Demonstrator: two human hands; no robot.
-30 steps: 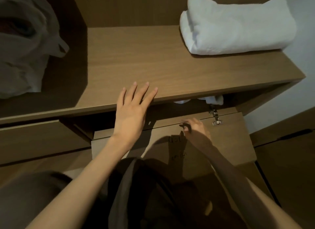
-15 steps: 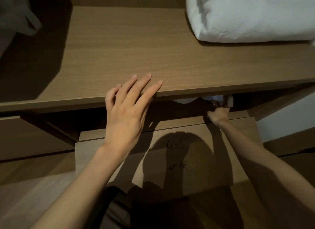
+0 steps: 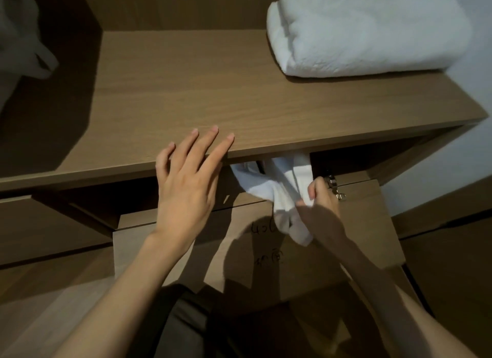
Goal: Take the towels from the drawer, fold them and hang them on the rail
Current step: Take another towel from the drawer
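A white towel (image 3: 277, 189) hangs half out of the dark compartment under the wooden shelf (image 3: 239, 96). My right hand (image 3: 320, 200) grips its lower part over the folded-down wooden flap (image 3: 306, 251). The towel's upper end is still hidden inside the opening. My left hand (image 3: 186, 181) is open, fingers spread, its fingertips resting on the shelf's front edge. A second thick white towel (image 3: 367, 30) lies folded on the shelf at the back right. No rail is in view.
The flap hangs on a metal hinge (image 3: 334, 188) beside my right hand and bears handwritten marks. A white plastic bag (image 3: 24, 46) hangs at the far left. A closed drawer front (image 3: 48, 224) lies lower left. A pale wall (image 3: 476, 149) borders the right side.
My right hand reached into the opening, took hold of the white towel and pulled it out and down over the flap. My left hand stayed at the shelf edge.
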